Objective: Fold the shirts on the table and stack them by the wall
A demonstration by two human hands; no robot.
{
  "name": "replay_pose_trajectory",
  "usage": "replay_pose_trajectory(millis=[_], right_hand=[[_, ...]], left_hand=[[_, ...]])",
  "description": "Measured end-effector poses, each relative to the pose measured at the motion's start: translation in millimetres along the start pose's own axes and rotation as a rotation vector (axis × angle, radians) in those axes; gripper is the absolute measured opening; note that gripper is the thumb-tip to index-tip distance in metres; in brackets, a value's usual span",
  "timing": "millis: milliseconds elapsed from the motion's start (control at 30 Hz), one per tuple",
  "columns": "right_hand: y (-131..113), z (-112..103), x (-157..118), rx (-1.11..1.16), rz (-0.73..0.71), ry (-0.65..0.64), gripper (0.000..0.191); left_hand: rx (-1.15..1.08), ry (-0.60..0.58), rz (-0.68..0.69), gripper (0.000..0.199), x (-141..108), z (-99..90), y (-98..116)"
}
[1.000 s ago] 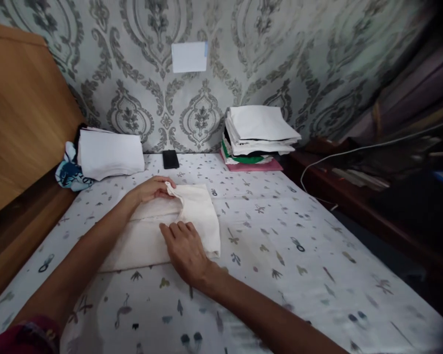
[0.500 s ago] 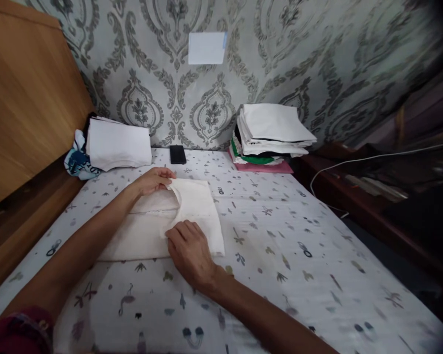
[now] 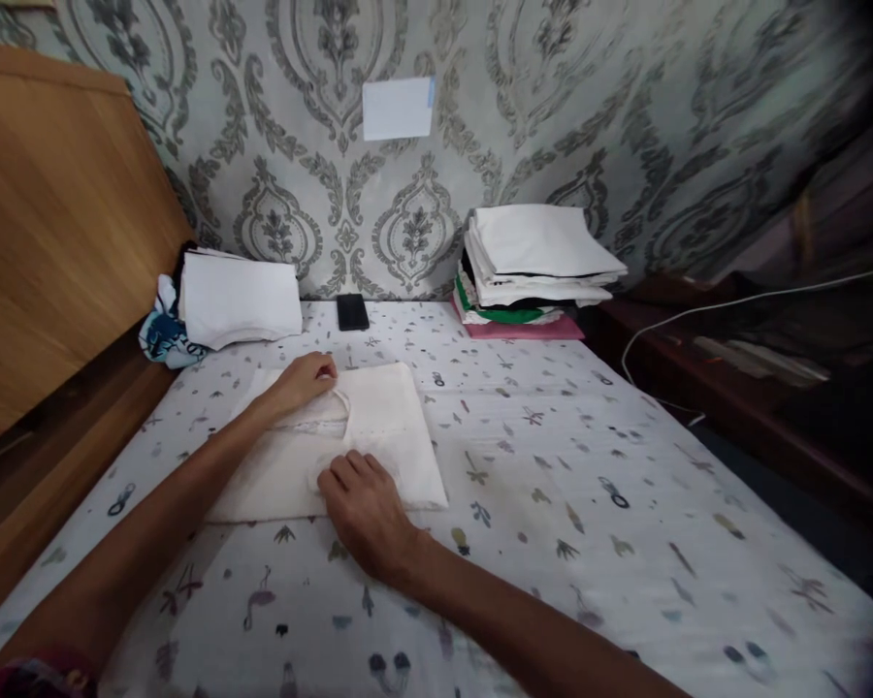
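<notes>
The fingers (image 3: pixel 324 368) of our left hand (image 3: pixel 298 385) seemed to pinch the far side of the curved neckline (image 3: pixel 347 417) on a folded cream cloth garment (image 3: pixel 408 436); those of our right hand (image 3: pixel 368 512) curled close together over its near side, though we could not tell whether they gripped it. The garment lay flat on a white printed fabric sheet (image 3: pixel 553 436). We judged that uneven pulling could skew the neckline, and a dragging right hand could crease the layers.

The left hand (image 3: pixel 300 384) is farther out, its fingers (image 3: pixel 325 369) pinched together. The right hand (image 3: pixel 370 512), knuckles up and fingers curled, sits nearer the body, both forearms (image 3: pixel 509 615) slanting inward.
</notes>
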State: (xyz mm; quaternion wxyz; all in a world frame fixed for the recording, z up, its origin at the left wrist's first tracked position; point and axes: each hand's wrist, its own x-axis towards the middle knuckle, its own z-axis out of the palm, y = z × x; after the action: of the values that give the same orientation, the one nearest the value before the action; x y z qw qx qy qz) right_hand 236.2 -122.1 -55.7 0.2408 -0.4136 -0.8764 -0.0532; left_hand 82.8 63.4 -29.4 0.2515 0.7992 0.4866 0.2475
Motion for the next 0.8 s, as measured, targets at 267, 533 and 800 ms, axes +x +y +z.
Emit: replay_pose_trajectory(millis=[267,533,800], right_hand=[[39.4,-50.1,3.4,0.270,0.134,0.134,0.021],[141.8,-12.0,41.8,0.147,0.349,-0.144,0.050],[144.3,10.4,33.6,0.007,0.301,-0.299,0.059]], left_hand=[[0.423,0.087,0.194,0.038,-31.0,7.4,53.4],[0.626,-0.166,0.160,0.088,-47.1,63.0,79.3],[0.629,-0.130,0.037,0.099,-57.0,72.9,50.1]])
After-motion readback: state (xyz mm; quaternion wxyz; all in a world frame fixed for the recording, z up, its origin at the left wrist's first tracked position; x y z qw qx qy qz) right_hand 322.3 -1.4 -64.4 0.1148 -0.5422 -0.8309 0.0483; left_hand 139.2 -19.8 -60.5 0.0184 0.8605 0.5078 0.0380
